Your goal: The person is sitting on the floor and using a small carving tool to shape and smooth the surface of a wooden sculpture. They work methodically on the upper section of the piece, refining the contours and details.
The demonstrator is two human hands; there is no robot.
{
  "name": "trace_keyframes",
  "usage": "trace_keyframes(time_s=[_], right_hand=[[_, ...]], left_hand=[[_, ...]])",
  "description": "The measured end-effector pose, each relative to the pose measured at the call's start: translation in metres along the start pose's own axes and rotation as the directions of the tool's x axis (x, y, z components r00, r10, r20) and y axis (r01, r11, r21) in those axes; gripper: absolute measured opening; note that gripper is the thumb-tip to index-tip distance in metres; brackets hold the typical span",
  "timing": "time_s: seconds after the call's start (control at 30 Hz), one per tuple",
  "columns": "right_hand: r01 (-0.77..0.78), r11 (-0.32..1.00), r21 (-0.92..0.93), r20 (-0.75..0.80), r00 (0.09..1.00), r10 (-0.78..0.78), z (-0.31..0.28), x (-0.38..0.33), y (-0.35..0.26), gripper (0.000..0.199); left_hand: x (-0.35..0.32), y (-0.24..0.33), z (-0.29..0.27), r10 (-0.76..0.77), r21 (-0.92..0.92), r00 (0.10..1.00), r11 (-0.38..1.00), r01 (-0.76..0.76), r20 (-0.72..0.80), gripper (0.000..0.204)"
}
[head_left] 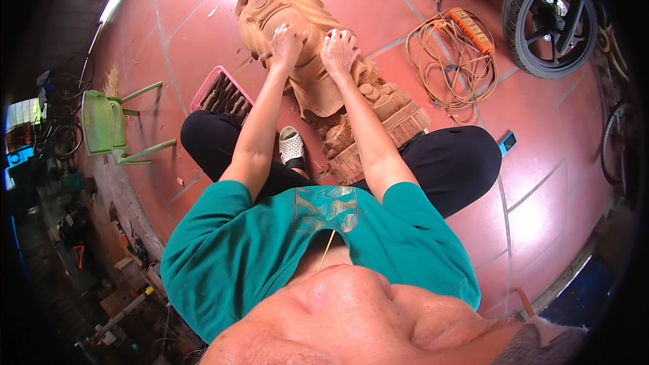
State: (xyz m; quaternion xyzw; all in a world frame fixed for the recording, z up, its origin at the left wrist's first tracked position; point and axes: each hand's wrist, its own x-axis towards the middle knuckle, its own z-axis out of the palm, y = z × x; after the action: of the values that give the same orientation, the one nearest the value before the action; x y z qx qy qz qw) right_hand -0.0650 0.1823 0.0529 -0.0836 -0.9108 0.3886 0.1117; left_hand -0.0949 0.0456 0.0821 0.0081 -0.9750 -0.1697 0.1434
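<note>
A carved wooden statue [318,94] lies on the red tiles in front of me, its rounded figure at the far end and a more intricate carved base near my legs. Bent over the middle of the carving is my left hand [287,47], its fingers curled and slightly blurred; a small dark bit shows at its left side, and what it holds is hidden. My right hand [339,53] rests on the statue's right side, fingers bent down over the wood and gripping it. Both forearms reach out between my spread knees.
A pink basket [202,88] of dark, slender tools stands by my left knee. Further left is a green plastic chair [105,122]. On the right lie an orange power strip [471,31] with coiled cord, a motorcycle wheel [549,20] and a small blue object [507,143].
</note>
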Motion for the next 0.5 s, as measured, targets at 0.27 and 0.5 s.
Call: trace_keyframes(time_s=[0.27,0.5], right_hand=[[0.002,0.995,-0.099,-0.039,0.999,-0.006,0.007,-0.001,0.002,0.017],[0.026,0.998,-0.057,-0.001,1.0,-0.026,0.002,-0.011,-0.001,0.018]], left_hand=[[0.009,-0.003,-0.002,-0.007,0.031,1.0,0.999,0.006,0.018,0.02],[0.033,0.0,0.022,0.053,0.098,0.999,0.994,-0.053,-0.004,0.022]])
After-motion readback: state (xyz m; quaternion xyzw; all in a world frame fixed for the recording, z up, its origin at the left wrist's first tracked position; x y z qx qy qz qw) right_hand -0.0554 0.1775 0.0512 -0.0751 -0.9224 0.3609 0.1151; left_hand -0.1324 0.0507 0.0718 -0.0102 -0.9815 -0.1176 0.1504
